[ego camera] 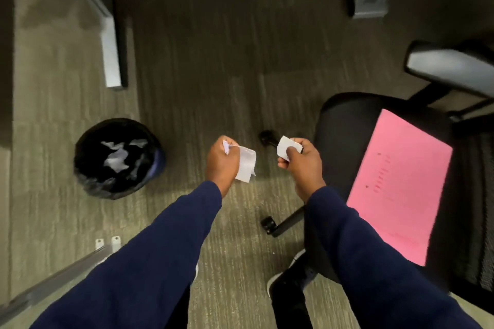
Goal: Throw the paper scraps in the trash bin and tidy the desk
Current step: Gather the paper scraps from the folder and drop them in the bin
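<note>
Paper scraps sit pinched in both hands above the carpet: a torn white piece (246, 164) in the left hand (222, 161), a smaller one (285, 147) in the right hand (300, 159). Farther left, the trash bin (85, 168) holds more scraps (119, 159).

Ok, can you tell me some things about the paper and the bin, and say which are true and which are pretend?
1. Each hand holds white paper. True: left hand, right hand.
2. The bin is empty. False: white scraps lie inside.
3. A pink sheet lies on the chair. True.
4. The hands are right over the bin. False: they are over carpet, to its right.
</note>
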The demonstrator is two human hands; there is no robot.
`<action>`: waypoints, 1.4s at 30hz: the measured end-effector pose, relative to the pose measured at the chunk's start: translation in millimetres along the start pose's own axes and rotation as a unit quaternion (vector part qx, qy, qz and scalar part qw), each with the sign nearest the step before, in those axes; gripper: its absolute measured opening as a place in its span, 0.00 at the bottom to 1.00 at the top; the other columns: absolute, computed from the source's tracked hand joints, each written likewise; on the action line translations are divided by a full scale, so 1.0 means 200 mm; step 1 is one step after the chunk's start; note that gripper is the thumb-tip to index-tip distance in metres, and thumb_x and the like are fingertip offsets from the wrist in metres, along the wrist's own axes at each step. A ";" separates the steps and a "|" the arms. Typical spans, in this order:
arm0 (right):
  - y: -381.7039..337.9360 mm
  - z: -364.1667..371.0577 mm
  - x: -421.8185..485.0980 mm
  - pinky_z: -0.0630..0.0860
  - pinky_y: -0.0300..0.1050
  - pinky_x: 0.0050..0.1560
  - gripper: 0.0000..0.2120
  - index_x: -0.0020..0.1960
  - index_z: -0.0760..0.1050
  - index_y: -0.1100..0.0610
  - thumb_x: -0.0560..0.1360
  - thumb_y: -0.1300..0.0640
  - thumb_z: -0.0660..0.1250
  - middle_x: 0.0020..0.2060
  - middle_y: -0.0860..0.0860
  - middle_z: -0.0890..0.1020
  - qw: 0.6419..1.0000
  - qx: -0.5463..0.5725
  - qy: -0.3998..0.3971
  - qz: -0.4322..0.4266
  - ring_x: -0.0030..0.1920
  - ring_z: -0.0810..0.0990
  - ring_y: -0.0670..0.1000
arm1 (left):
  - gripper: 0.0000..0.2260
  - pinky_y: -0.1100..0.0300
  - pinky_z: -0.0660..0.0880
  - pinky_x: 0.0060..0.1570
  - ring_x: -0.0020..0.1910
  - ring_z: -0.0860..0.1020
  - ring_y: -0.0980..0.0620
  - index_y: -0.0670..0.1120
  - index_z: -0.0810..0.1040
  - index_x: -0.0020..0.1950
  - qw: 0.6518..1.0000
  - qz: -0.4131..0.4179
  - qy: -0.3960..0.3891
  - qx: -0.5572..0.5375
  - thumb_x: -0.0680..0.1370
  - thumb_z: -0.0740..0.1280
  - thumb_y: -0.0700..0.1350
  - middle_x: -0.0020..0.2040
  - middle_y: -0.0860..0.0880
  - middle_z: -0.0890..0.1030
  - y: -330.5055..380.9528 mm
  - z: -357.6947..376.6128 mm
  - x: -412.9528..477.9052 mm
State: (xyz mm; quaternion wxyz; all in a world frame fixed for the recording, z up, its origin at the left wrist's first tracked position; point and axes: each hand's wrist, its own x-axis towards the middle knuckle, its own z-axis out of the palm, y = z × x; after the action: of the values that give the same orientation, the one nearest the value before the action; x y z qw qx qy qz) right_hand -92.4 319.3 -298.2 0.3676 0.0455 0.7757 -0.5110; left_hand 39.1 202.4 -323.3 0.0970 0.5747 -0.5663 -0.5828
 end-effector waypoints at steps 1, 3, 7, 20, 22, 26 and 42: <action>-0.01 0.07 -0.01 0.81 0.42 0.37 0.09 0.52 0.76 0.56 0.78 0.67 0.60 0.46 0.54 0.81 1.000 -0.005 -0.010 0.002 0.36 0.80 0.50 | 0.08 0.68 0.69 0.21 0.36 0.78 0.54 0.52 0.74 0.41 1.000 -0.001 0.012 -0.004 0.76 0.61 0.40 0.40 0.51 0.80 -0.01 -0.06 0.01; -0.02 0.23 -0.03 0.81 0.42 0.36 0.10 0.50 0.76 0.54 0.78 0.66 0.60 0.46 0.54 0.81 0.999 -0.019 -0.031 0.007 0.36 0.80 0.49 | 0.08 0.67 0.70 0.23 0.35 0.77 0.55 0.52 0.73 0.42 0.999 -0.004 0.042 -0.011 0.77 0.60 0.40 0.39 0.52 0.79 -0.04 -0.19 0.05; 0.00 0.65 -0.08 0.81 0.44 0.36 0.09 0.52 0.77 0.55 0.78 0.65 0.60 0.50 0.57 0.83 0.995 -0.063 -0.078 0.023 0.36 0.81 0.50 | 0.06 0.68 0.68 0.24 0.33 0.75 0.55 0.50 0.71 0.45 0.993 -0.031 0.113 -0.003 0.82 0.60 0.47 0.37 0.53 0.76 -0.19 -0.55 0.14; 0.26 1.83 -0.24 0.80 0.43 0.29 0.10 0.57 0.75 0.59 0.80 0.65 0.58 0.45 0.58 0.83 0.963 -0.151 -0.214 0.071 0.33 0.83 0.51 | 0.13 0.53 0.76 0.49 0.50 0.78 0.47 0.47 0.75 0.62 0.901 -0.225 0.285 -0.236 0.81 0.66 0.51 0.55 0.48 0.79 -0.70 -1.42 0.57; 0.34 1.98 -0.22 0.81 0.44 0.32 0.13 0.62 0.73 0.59 0.80 0.65 0.56 0.48 0.60 0.83 0.956 -0.161 -0.227 0.091 0.35 0.83 0.53 | 0.15 0.51 0.78 0.56 0.54 0.78 0.47 0.47 0.75 0.65 0.885 -0.236 0.292 -0.275 0.80 0.67 0.51 0.59 0.49 0.79 -0.76 -1.49 0.64; 0.48 2.18 -0.16 0.82 0.48 0.39 0.19 0.70 0.72 0.60 0.80 0.64 0.57 0.57 0.63 0.81 0.950 -0.178 -0.233 0.111 0.46 0.85 0.58 | 0.17 0.45 0.81 0.54 0.54 0.82 0.44 0.45 0.79 0.61 0.870 -0.260 0.279 -0.311 0.77 0.70 0.54 0.57 0.45 0.82 -0.85 -1.57 0.75; 0.53 2.19 -0.18 0.79 0.50 0.49 0.15 0.66 0.72 0.55 0.80 0.61 0.61 0.41 0.50 0.77 0.945 -0.143 -0.261 0.135 0.39 0.76 0.47 | 0.16 0.52 0.79 0.44 0.46 0.80 0.51 0.53 0.78 0.48 0.881 -0.250 0.190 -0.353 0.76 0.64 0.65 0.50 0.49 0.81 -0.86 -1.66 0.75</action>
State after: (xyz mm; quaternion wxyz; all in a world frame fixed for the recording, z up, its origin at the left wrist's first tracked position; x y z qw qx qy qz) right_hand 211.2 18.0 -446.7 0.6250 -0.0382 0.7043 -0.3343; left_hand 343.6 -35.6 -439.6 0.2502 0.7248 -0.1311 -0.6284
